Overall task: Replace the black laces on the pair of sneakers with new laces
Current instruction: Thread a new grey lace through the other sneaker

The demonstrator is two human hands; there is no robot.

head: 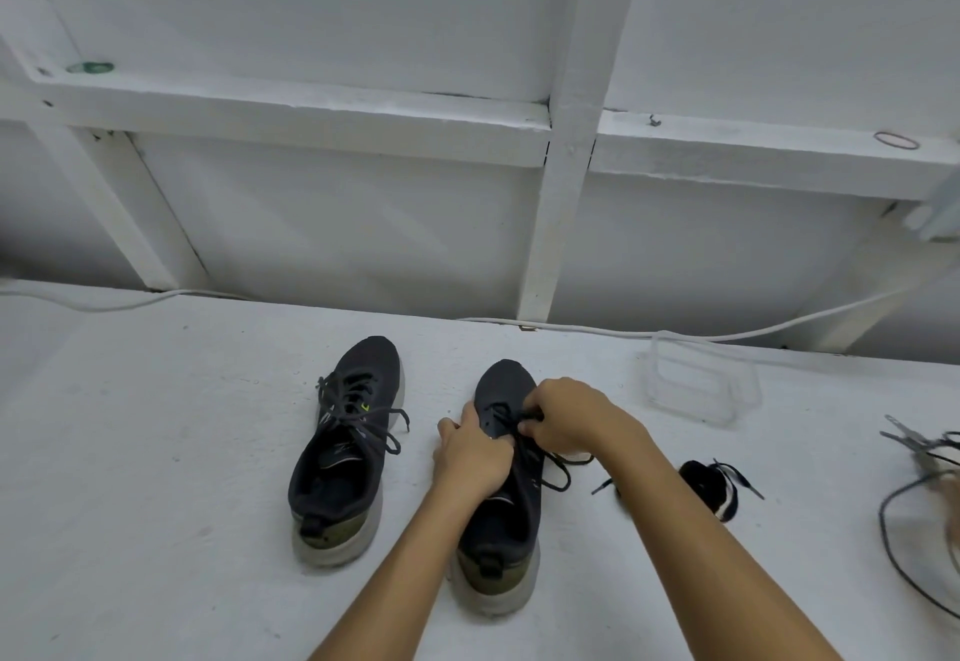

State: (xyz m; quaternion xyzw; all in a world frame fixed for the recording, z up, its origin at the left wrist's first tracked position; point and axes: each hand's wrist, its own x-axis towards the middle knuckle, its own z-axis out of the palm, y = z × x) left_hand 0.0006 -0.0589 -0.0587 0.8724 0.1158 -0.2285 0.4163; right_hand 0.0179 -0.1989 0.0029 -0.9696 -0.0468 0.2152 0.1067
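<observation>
Left hand [470,458] grips right sneaker [501,494] | right fingers [530,426] pinch black lace [556,478] | shoe's toe faces table's far edge.

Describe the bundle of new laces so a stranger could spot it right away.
Start at the two dark sneakers standing side by side on the white table; the right sneaker is the one both hands are working on. To the right of it, past the right hand, lies the lace bundle. It is a small black-and-white roll with loose ends, unlike the thin dark cable further right.

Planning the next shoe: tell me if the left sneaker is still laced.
Laced: the left sneaker shows its black lace crossing the eyelets, knotted.
</observation>
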